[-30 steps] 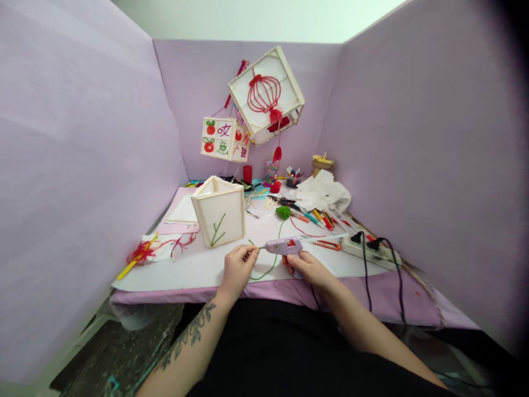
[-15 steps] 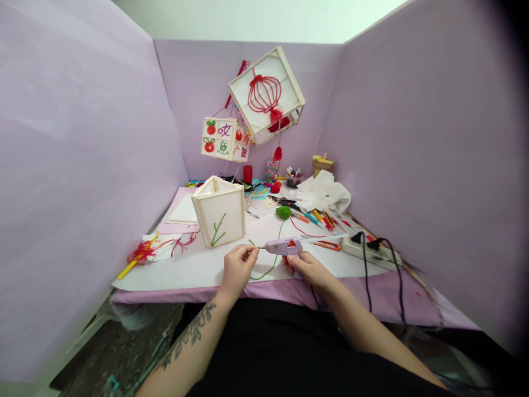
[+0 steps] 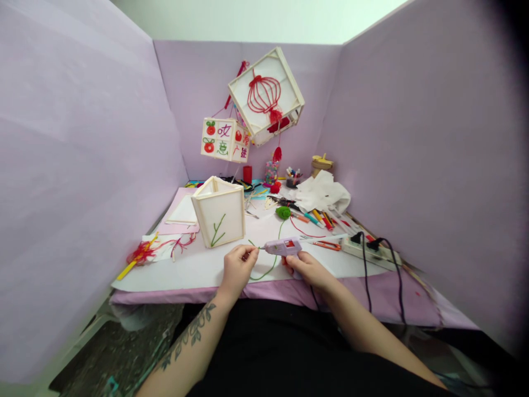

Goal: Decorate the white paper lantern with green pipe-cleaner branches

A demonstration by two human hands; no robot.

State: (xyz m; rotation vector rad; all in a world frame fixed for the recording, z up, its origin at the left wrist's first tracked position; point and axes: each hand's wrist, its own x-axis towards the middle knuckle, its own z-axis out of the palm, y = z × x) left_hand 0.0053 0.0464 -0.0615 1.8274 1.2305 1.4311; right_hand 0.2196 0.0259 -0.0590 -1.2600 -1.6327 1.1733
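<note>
In my right hand (image 3: 305, 266) is a lilac hot glue gun (image 3: 283, 246), its nozzle pointing left. My left hand (image 3: 240, 263) is closed in a pinch right at the nozzle tip, and a short piece of green yarn (image 3: 251, 242) shows at its fingertips. Behind that hand stands a three-sided lantern (image 3: 219, 212) of pale sticks and white panels, with green yarn twigs (image 3: 217, 230) on its front panel. A longer green strand (image 3: 270, 269) curves under the glue gun from a green yarn ball (image 3: 283, 212).
Two decorated lanterns hang at the back, a large one (image 3: 285, 77) and a smaller one (image 3: 215, 140). On the right lie markers (image 3: 318, 218), an orange cutter (image 3: 326, 245), crumpled white paper (image 3: 324, 193) and a power strip (image 3: 372, 252). Red yarn (image 3: 141, 251) lies left.
</note>
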